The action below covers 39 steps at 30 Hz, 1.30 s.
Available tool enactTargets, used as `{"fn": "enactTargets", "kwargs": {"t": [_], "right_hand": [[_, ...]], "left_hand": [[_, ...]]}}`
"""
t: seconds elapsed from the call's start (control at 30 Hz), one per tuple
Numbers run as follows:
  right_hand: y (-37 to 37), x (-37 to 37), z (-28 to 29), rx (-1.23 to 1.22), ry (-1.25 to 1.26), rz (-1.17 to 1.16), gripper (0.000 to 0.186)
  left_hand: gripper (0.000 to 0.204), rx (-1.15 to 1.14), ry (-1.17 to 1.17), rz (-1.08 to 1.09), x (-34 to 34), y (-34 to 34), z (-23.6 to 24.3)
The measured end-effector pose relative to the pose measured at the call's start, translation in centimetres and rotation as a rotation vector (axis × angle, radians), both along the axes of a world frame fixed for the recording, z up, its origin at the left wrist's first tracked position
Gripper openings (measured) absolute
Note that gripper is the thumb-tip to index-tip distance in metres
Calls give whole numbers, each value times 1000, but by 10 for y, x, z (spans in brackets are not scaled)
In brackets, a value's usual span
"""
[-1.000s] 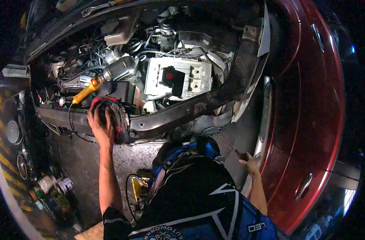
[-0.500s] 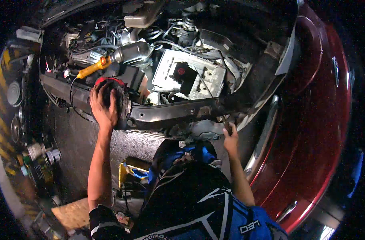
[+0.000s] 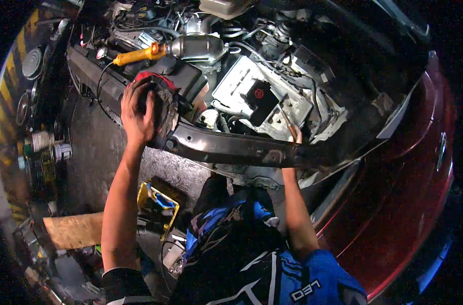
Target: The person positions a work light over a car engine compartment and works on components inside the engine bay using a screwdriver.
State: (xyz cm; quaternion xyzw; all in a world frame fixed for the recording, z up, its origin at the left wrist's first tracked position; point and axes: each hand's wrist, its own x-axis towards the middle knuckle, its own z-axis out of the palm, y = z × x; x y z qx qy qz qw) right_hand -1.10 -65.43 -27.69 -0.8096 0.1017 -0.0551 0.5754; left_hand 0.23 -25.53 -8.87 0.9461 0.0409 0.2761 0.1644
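My left hand (image 3: 136,113) rests on the front crossbar (image 3: 226,144), its fingers curved but apart over a dark, rough bundle (image 3: 166,109) with a red edge, perhaps cloth. The thumb lies against the bundle's side. My right forearm (image 3: 298,213) passes beneath the crossbar, which hides part of the wrist. Beyond the bar, the fingers of my right hand (image 3: 297,135) close on a thin rod-like tool (image 3: 286,118). Its tip points up and left over a white tray-like part (image 3: 232,91) in the engine bay, beside a black box (image 3: 260,101) with a red mark.
An orange-handled work lamp (image 3: 140,54) lies across the engine bay, its black cord hanging over the crossbar. A red car panel (image 3: 394,203) stands to the right. On the floor are a yellow-edged box (image 3: 175,213) and a wooden board (image 3: 74,230); containers (image 3: 42,138) stand left.
My right hand has moved from below the crossbar to behind it, bringing the rod over the bay. My left hand stays on the bundle. The view has shifted.
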Motion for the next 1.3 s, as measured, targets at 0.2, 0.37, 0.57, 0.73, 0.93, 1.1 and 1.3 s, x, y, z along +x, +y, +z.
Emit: {"fn": "enactTargets", "kwargs": {"t": [0.2,0.37,0.57,0.73,0.93,1.1,1.3], "right_hand": [[-2,39,-2,-857,-12,-108,40],[6,50,-7,-1082,9,-88,40],[-16,85,-39,-1233,228,338,39],[-130,54,-95,-1218,-486,506,48],[3,-74,-7,-1234,-108,331,59],[-52,-148,-29,-1315,-136,279,45],[-37,-216,-45,-967,129,622,44]], "left_hand": [[26,-41,-44,-33,6,1,-3],[25,-35,-85,-4,2,7,-6],[45,-50,-25,52,-18,27,-10],[52,-154,-267,-82,17,1,-12],[25,-92,-348,464,-30,4,-37],[22,-208,148,107,-22,-55,72],[29,-517,127,-102,-93,15,142]]}}
